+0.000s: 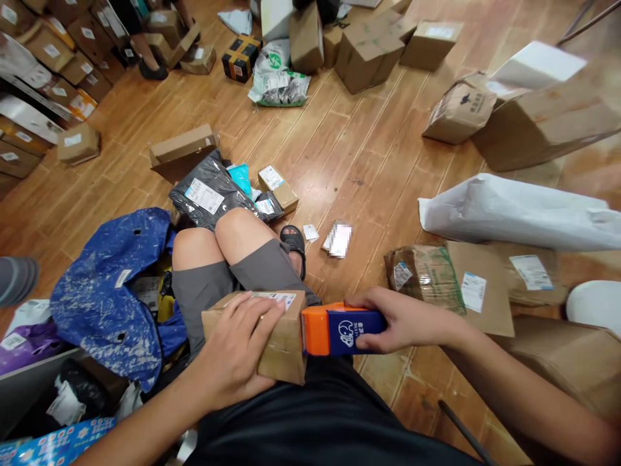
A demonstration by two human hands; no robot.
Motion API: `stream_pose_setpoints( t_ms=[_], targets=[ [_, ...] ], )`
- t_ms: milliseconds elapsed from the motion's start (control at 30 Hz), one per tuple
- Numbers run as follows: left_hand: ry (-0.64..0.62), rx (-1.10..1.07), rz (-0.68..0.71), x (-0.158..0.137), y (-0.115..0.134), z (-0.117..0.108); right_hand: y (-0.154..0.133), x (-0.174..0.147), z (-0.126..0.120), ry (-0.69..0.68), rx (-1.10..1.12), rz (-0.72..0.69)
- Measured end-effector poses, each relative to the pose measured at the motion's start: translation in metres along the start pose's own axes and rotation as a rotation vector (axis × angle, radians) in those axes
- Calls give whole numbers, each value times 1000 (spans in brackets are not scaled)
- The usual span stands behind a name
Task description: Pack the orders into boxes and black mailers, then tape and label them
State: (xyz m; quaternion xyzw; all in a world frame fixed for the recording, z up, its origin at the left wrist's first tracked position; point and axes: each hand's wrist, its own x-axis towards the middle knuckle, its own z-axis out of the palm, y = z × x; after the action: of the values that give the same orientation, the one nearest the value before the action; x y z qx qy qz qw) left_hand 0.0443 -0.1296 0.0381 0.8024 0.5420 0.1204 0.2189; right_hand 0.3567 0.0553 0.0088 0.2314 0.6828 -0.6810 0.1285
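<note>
A small brown cardboard box with a label on its upper face rests across the lap. My left hand grips it, fingers over the top and thumb low on the near side. In my right hand is an orange-and-blue handheld tape dispenser with a white elephant logo, thumb in front and fingers behind. Its orange end meets the right end of the box, or nearly so; I cannot tell whether they touch. Any tape between them is not visible.
Beyond the knees lie a black plastic parcel and a small box. A blue sack is at left. More cardboard and a long white package lie at right. A person's foot shows far left.
</note>
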Motion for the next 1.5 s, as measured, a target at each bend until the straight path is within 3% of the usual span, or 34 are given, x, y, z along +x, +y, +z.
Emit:
stream_pose_setpoints(
  t_ms=[133, 267, 433, 533, 633, 733, 867, 1000, 1100, 1200, 1333, 1500],
  targets=[
    [107, -216, -151, -5, -26, -13, -39, 4, -15, 32, 94, -62],
    [197, -342, -158, -19, -55, -16, -74, 15, -39, -34, 65, -26],
    [276, -585, -275, -46, -81, 1, -63, 18, -57, -58, 43, 65],
    [308, -729, -307, -58, -89, -1, -52, 24, -53, 19, 57, 58],
    [351, -803, -379, -71, -98, -11, -58, 52, -38, 21, 115, 11],
    [375, -805, -450, -87, -113, -21, -78, 93, -22, -33, 193, -63],
    [371, -752, -434, -107, -121, -42, -110, 137, -10, -92, 172, -147],
    [474, -398, -475, -119, -100, -80, -131, 161, -10, -90, 122, -117],
    [346, -90, -449, -110, -88, -109, -142, 175, -10, -144, 87, -85],
    [119, -98, -394, -87, -105, -119, -147, 188, -3, -210, 18, -40],
    [-133, -323, -381, -73, -147, -95, -141, 199, 14, -288, 71, 5],
    [-104, -522, -423, -97, -157, -55, -119, 192, 38, -244, 320, 141]
  ],
)
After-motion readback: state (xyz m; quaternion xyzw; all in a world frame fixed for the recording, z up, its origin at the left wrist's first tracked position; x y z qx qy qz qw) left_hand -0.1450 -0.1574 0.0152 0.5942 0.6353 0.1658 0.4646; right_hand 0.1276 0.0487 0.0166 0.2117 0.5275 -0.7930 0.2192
